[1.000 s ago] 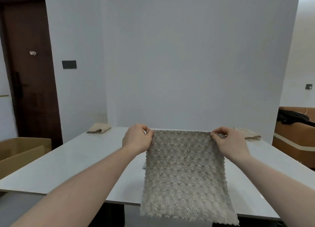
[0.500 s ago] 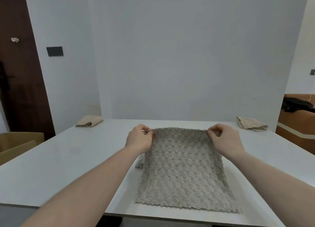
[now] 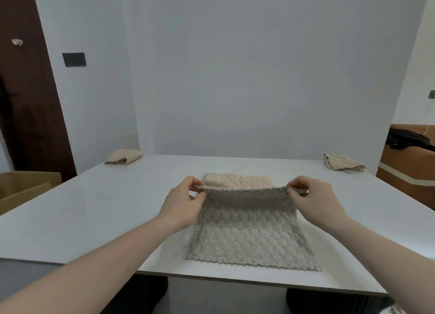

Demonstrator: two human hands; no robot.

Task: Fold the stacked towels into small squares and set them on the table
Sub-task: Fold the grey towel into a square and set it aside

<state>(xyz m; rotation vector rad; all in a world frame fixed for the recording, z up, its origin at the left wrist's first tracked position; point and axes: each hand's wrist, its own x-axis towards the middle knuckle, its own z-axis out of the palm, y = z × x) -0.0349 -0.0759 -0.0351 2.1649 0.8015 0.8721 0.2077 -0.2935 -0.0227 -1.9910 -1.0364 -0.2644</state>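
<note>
Towel (image 3: 249,238) just got laid down on the table (image 3: 70,219), left hand (image 3: 182,204) and right hand (image 3: 316,201) each pinching a far corner, first fold's coming up.

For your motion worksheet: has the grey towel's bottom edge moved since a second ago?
Yes. The grey towel's bottom edge hung below the table's near edge; now it lies on the tabletop.

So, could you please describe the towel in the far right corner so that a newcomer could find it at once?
Start at the white table and follow its far edge right, toward the brown sofa. The far right towel lies there, greyish and loosely bunched, unlike the neat beige far left towel.
</note>
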